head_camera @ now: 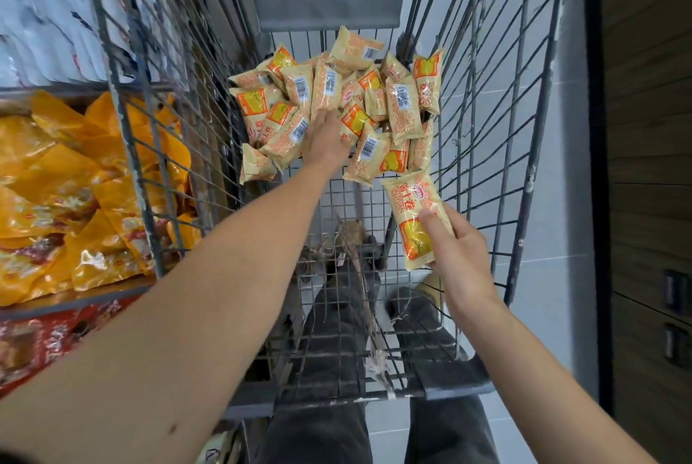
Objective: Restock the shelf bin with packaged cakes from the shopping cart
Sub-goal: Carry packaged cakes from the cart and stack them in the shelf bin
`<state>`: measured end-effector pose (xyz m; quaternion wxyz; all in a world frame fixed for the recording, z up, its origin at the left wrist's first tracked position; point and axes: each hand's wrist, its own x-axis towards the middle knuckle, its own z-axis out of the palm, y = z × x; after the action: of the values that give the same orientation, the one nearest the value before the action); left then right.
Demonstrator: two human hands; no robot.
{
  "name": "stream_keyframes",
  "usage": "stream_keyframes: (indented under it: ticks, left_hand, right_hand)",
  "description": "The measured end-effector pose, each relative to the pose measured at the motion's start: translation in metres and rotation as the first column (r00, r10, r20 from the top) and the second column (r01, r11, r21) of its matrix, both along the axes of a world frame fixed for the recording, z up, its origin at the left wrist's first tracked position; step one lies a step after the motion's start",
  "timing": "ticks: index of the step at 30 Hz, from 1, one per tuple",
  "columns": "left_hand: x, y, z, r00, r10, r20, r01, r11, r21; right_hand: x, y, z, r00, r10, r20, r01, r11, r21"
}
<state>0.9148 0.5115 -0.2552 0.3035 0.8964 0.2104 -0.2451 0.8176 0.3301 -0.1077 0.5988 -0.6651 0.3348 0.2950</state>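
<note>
Dozens of packaged cakes (337,108) lay heaped at the far end of the shopping cart (498,89), against its grey end panel, leaving the near stretch of the wire floor bare. The left hand (326,138) reached deep into the heap, palm down on the packets, likely to gather more; its fingers were buried among the wrappers, so whether they were spread or curled could not be told. The right hand (455,250) hovered near the cart's right wall, holding one cake packet (415,216) upright, thumb pressed across the front and fingers curled behind, probably kept ready while the other hand collected. Beside the cart's left wall stood a shelf bin (56,179) of orange packets; whether this was the bin to restock was unclear.
</note>
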Motion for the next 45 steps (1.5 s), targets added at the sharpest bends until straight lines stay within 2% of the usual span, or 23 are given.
stream_keyframes:
  ticks: [5, 8, 10, 12, 14, 19, 25, 28, 31, 35, 38, 40, 42, 45]
  left_hand:
    - [0.008, -0.004, -0.016, 0.994, -0.062, -0.095, 0.076, 0.985, 0.154]
    - [0.005, -0.009, -0.018, 0.992, -0.021, -0.127, 0.041, 0.987, 0.158]
    - [0.0, -0.01, -0.016, 0.992, 0.047, -0.118, -0.037, 0.996, 0.083]
    - [-0.008, -0.009, -0.009, 0.984, 0.152, -0.097, -0.158, 0.986, -0.06]
    - [-0.022, -0.007, 0.003, 0.972, 0.221, -0.085, -0.234, 0.951, -0.201]
    - [-0.07, -0.002, 0.057, 0.935, 0.337, -0.109, -0.351, 0.842, -0.411]
    - [-0.12, -0.003, 0.153, 0.934, 0.324, -0.152, -0.351, 0.747, -0.565]
    - [-0.147, -0.008, 0.202, 0.946, 0.285, -0.154, -0.32, 0.754, -0.573]
    - [-0.181, -0.015, 0.245, 0.954, 0.283, -0.095, -0.288, 0.789, -0.542]
    - [-0.244, -0.03, 0.288, 0.939, 0.344, -0.004, -0.316, 0.859, -0.403]
    - [-0.302, -0.051, 0.311, 0.862, 0.499, 0.091, -0.44, 0.824, -0.357]
    - [-0.348, -0.074, 0.322, 0.765, 0.625, 0.156, -0.555, 0.763, -0.331]
    - [-0.396, -0.103, 0.329, 0.621, 0.76, 0.191, -0.684, 0.645, -0.342]
    - [-0.462, -0.139, 0.337, 0.34, 0.924, 0.178, -0.818, 0.383, -0.428]
  right_hand:
    - [-0.001, 0.006, -0.004, 1.0, 0.021, -0.005, -0.021, 0.999, 0.031]
    - [0.0, 0.007, -0.006, 1.0, 0.011, -0.005, -0.011, 0.999, 0.033]
    - [0.001, 0.005, -0.006, 1.0, 0.009, 0.002, -0.009, 1.0, 0.024]
    - [0.001, 0.004, -0.005, 1.0, -0.004, 0.004, 0.004, 1.0, 0.025]
    - [0.0, 0.003, -0.002, 1.0, -0.008, 0.005, 0.007, 1.0, 0.028]
    - [0.001, 0.004, 0.017, 1.0, -0.015, 0.011, 0.014, 0.998, 0.054]
    - [-0.003, -0.005, 0.066, 0.993, 0.09, 0.078, -0.092, 0.996, 0.022]
    - [-0.014, -0.014, 0.099, 0.983, 0.136, 0.123, -0.138, 0.99, 0.011]
    - [-0.03, -0.026, 0.131, 0.959, 0.213, 0.187, -0.219, 0.976, 0.01]
    - [-0.065, -0.045, 0.158, 0.903, 0.328, 0.277, -0.34, 0.94, -0.006]
    - [-0.092, -0.057, 0.168, 0.828, 0.456, 0.326, -0.481, 0.877, -0.004]
    - [-0.111, -0.062, 0.173, 0.751, 0.564, 0.343, -0.597, 0.802, -0.014]
    - [-0.128, -0.063, 0.178, 0.663, 0.654, 0.363, -0.694, 0.719, -0.029]
    - [-0.152, -0.052, 0.188, 0.52, 0.766, 0.379, -0.815, 0.578, -0.051]
